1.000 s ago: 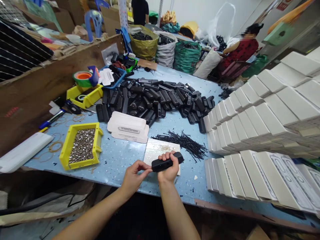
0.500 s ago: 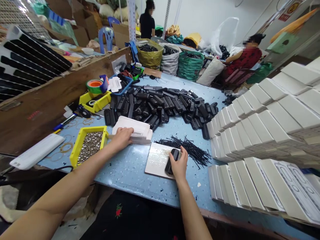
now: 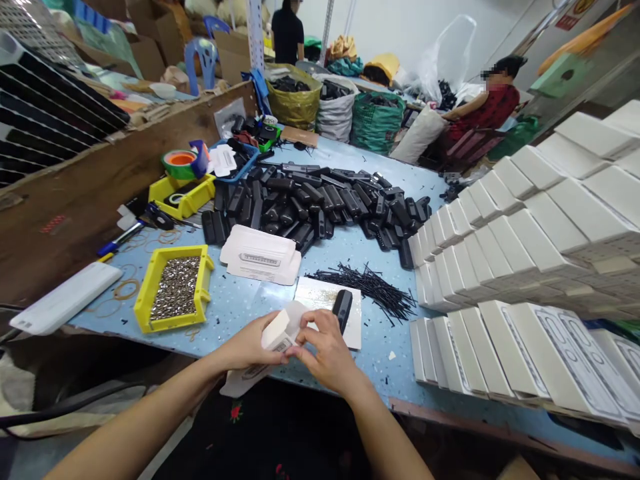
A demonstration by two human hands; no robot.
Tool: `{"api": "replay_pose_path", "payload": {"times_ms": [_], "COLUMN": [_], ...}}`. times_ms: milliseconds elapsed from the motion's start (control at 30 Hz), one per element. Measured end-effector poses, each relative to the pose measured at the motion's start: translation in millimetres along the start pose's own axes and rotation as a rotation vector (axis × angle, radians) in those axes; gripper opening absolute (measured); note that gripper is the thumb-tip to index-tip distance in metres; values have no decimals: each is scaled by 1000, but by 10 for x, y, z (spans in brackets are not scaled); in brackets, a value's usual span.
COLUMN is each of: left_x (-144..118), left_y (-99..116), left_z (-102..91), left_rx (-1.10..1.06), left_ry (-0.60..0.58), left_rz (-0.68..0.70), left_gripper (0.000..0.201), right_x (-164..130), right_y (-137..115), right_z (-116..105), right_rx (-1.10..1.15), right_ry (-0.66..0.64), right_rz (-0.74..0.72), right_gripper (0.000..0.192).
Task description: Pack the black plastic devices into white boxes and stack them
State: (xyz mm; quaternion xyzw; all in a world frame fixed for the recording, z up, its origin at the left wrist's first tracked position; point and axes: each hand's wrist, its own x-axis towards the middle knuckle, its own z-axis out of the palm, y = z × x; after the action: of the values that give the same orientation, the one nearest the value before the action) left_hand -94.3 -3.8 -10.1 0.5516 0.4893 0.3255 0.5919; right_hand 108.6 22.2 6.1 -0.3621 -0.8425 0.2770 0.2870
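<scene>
Near the table's front edge, my left hand (image 3: pixel 249 345) grips a small white carton (image 3: pixel 277 329), which is partly opened out with its flaps up. My right hand (image 3: pixel 329 351) has curled fingers on the flaps at the carton's right end. Just behind the right hand, a black plastic case (image 3: pixel 343 308) rests on a white board (image 3: pixel 354 327). Flattened white cartons (image 3: pixel 260 255) lie further back on the left. To the right of them is a heap of thin black strips (image 3: pixel 373 290).
A yellow bin (image 3: pixel 206 293) of small metal pieces stands left. Many black cases (image 3: pixel 320 200) are piled across the table's middle. Rows of white boxes (image 3: pixel 500 340) fill the right side. Tape rolls (image 3: pixel 181 164) sit at the back left. Two people are in the background.
My left hand has brought a carton from the flattened cartons to the front edge. My right hand has let go of the black case, left on the board, and taken the carton's end.
</scene>
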Motion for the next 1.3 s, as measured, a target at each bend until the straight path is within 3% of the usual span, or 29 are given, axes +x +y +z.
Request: {"api": "replay_pose_path", "payload": {"times_ms": [67,100,167,233,300,400,467,533,600,700,800,933,1000,1067,1133,1233,1300], "left_x": [-45,-70,-106,-110,-76,6,46,63,66,68,69,69,89,129,178,220,205], "left_y": [1,30,115,181,192,146,136,165,203,191,65,-101,-124,-105,-55,45,90], "left_z": [-57,-81,-91,-31,83,265,340,368,357,283,126,-178,-272,-260,-139,130,261], "left_rx": [177,239,305,331,320,257,224,226,229,171,41,-517,-830,-1043,-1175,-1259,-1280], "left_ry": [59,63,10,-41,-33,110,145,133,106,26,75,213,359,588,756,733,671], "left_rz": [5,37,140,216,213,127,65,21,4,9,-74,-255,-269,-256,-258,-329,-379], "left_gripper": [95,91,63,37,49,97,107,107,106,101,92,84,70,47,28,18,18], "right_x": [-92,-120,-133,-107,-73,-42,-36,-40,-56,-87,-99,-136,-170,-197,-192,-109,-33], "right_y": [47,66,94,107,106,73,25,-45,-114,-92,193,686,756,658,450,152,60], "right_z": [-19,-7,63,163,233,217,167,149,177,195,11,-400,-496,-452,-285,23,133], "right_rx": [133,240,533,820,934,820,777,797,747,481,167,-217,-188,27,343,659,661], "right_ry": [-49,5,166,225,184,112,56,48,124,166,-71,-293,-301,-111,225,622,680], "right_rz": [83,137,277,439,510,322,246,327,380,169,-28,89,163,257,304,210,148], "right_gripper": [28,30,34,41,49,48,42,37,36,39,49,47,34,29,42,55,53]}}
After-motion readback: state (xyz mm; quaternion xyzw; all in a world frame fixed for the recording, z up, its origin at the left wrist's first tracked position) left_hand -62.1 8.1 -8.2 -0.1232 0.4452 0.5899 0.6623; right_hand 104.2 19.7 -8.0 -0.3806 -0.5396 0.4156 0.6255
